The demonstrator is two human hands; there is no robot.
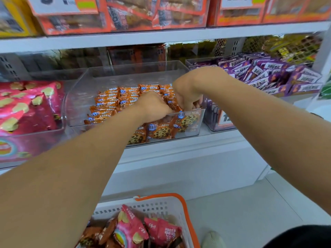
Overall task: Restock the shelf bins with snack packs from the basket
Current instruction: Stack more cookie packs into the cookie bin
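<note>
A clear plastic shelf bin in the middle of the shelf holds several orange cookie packs in rows. Both my hands reach into its front right corner. My left hand is curled, knuckles up, on the packs near the bin's front wall. My right hand points fingers down, and its fingertips pinch orange packs at the front right. Below, a white basket with an orange handle holds pink chip bags and brown packs.
A bin of pink chip bags stands to the left, and a bin of purple packs to the right. Orange boxes fill the shelf above. A shoe stands on the light floor beside the basket.
</note>
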